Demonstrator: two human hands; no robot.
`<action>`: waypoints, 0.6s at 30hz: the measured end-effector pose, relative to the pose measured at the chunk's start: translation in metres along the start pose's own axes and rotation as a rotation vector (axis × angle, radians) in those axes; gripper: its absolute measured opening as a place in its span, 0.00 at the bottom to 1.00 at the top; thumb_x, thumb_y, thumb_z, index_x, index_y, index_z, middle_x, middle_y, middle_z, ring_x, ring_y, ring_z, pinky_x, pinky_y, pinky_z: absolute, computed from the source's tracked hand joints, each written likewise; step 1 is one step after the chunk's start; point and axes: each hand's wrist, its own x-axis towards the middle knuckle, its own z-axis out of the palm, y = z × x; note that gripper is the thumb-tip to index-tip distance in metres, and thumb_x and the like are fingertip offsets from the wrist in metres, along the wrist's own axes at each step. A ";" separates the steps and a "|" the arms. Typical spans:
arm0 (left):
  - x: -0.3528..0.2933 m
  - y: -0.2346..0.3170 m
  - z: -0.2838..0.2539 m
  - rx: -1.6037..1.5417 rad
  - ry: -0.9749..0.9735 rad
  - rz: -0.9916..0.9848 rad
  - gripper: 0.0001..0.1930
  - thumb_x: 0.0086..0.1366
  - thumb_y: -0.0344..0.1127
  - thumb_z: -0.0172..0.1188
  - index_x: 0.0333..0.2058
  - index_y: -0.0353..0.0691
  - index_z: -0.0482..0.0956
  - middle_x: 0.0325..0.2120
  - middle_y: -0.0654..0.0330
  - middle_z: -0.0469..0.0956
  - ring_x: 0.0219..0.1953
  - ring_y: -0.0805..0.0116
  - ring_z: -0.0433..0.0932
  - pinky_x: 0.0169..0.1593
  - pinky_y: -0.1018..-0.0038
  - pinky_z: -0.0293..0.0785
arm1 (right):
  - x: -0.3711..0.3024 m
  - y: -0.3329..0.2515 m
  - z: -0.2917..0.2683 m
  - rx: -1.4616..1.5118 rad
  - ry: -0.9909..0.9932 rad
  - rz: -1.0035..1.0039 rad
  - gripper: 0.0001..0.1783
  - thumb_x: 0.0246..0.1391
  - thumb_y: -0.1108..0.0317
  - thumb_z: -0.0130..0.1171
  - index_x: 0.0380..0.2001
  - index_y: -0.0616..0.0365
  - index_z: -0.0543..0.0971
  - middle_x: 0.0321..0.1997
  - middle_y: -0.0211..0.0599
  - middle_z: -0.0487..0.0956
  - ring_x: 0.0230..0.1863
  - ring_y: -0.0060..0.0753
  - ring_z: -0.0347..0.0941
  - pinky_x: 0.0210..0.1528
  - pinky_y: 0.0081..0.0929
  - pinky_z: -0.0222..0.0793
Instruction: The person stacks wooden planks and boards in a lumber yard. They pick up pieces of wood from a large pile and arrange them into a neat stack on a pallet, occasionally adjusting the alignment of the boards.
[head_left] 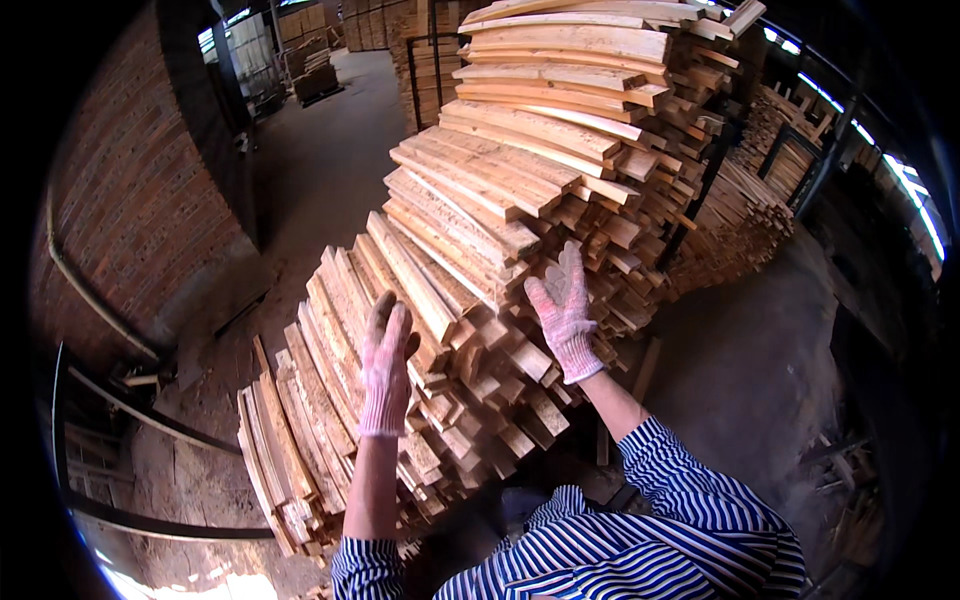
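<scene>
Pale planks (485, 172) are being reached for, I'd judge; taking hold of one would call for fingers closing around it. They lie stacked beneath and between the left hand (383, 352) and right hand (563, 315), rising beyond. Both gloved hands are spread, fingers outstretched, gripping nothing visible; whether either touches wood, I can't tell.

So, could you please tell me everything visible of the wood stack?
The wood stack is built of pale, sawn-looking planks, laid in layers with ends jutting unevenly. Its top looks stepped, running from the picture's lower left to upper right. The left hand and right hand, gloved and open, are over its near side; contact is unclear.
</scene>
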 end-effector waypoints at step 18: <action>0.235 -0.011 0.039 -0.258 -0.433 -0.491 0.31 0.68 0.58 0.59 0.56 0.35 0.74 0.44 0.47 0.83 0.38 0.55 0.86 0.42 0.57 0.86 | 0.027 -0.027 0.090 -0.626 -0.447 -0.095 0.44 0.57 0.34 0.58 0.65 0.56 0.69 0.65 0.62 0.70 0.66 0.61 0.66 0.66 0.54 0.68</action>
